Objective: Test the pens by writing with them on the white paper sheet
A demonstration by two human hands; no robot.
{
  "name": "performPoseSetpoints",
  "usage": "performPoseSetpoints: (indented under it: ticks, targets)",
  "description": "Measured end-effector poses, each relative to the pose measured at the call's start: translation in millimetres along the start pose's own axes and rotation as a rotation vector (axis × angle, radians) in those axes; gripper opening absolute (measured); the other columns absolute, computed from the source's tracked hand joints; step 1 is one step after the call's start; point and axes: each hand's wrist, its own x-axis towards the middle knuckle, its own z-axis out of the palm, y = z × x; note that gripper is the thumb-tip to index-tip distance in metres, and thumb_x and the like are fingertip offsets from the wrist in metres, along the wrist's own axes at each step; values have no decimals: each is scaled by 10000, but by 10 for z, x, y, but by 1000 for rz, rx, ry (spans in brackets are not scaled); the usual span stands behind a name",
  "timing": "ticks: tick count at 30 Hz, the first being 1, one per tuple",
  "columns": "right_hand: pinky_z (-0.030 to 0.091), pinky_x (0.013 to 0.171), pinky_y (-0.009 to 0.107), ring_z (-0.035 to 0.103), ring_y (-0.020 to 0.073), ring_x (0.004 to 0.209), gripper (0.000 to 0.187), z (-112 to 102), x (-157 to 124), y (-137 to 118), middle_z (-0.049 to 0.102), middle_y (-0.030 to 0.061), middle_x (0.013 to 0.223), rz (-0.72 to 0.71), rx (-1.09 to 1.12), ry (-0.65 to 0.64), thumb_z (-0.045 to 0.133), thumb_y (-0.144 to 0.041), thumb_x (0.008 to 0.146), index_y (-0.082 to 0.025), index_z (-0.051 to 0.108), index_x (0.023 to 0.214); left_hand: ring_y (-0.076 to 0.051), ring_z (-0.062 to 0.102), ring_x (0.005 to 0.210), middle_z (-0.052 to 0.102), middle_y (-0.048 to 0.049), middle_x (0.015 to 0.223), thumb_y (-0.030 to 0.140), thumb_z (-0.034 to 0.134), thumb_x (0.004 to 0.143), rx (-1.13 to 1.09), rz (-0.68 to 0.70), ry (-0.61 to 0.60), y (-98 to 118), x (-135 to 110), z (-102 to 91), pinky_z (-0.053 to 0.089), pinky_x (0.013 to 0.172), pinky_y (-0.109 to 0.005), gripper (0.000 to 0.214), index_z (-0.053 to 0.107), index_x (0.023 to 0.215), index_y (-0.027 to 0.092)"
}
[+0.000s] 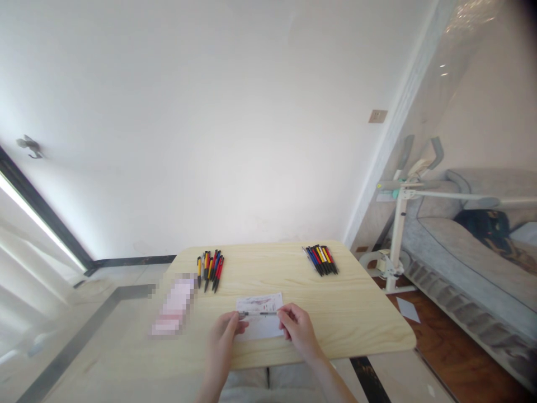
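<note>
A slim clear-and-dark pen (260,313) lies level between my two hands. My left hand (225,333) pinches its left end with thumb and fingers, and my right hand (297,327) pinches the right end. Below the pen, a white sheet of paper (262,331) with a printed picture rests near the front edge of the table. The pen's tips are partly hidden by my fingers.
The pale wooden table (348,313) has rounded corners. At its back left is a loose group of coloured pens (210,270); at the back right, another group of pens (321,260). A blurred pink-and-white item (176,308) is at the left.
</note>
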Motion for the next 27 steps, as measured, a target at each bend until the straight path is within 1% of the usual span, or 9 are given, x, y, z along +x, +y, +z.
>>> performPoseSetpoints:
  ticks: [8, 12, 19, 25, 27]
  targets:
    - [262, 329, 157, 388, 43, 338, 262, -17, 8, -4, 523, -42, 491, 11, 31, 0, 552, -399, 758, -156, 527, 663, -225, 672, 680, 712, -75, 705, 416, 640, 686, 77, 4, -51, -130, 50, -42, 528, 642, -320, 300, 646, 766, 127]
    - [255, 323, 157, 386, 44, 331, 271, -22, 14, -4, 516, -47, 480, 11, 35, 13, 551, -413, 751, -158, 522, 661, -229, 670, 684, 709, -66, 698, 419, 627, 695, 102, 22, -57, -116, 27, -20, 529, 641, -323, 291, 648, 768, 138]
    - [254, 324, 161, 382, 46, 331, 284, -9, 3, -12, 515, -48, 481, 6, 23, 31, 552, -431, 742, -158, 527, 665, -214, 657, 640, 699, -58, 656, 435, 618, 692, 121, 41, -56, -28, -18, 13, 517, 612, -306, 299, 656, 745, 143]
    - [263, 327, 165, 384, 52, 335, 294, -2, -2, 1, 507, -50, 478, 5, 17, 50, 549, -441, 743, -157, 539, 669, -176, 627, 570, 667, -30, 580, 420, 600, 718, 162, 126, -58, -44, -35, 13, 497, 570, -273, 270, 638, 735, 154]
    - [259, 326, 164, 384, 51, 334, 292, -2, 1, 7, 508, -49, 479, 7, 21, 51, 551, -438, 743, -155, 538, 669, -164, 620, 565, 665, -28, 602, 406, 579, 743, 176, 152, -64, -71, -33, 8, 490, 562, -267, 253, 626, 753, 157]
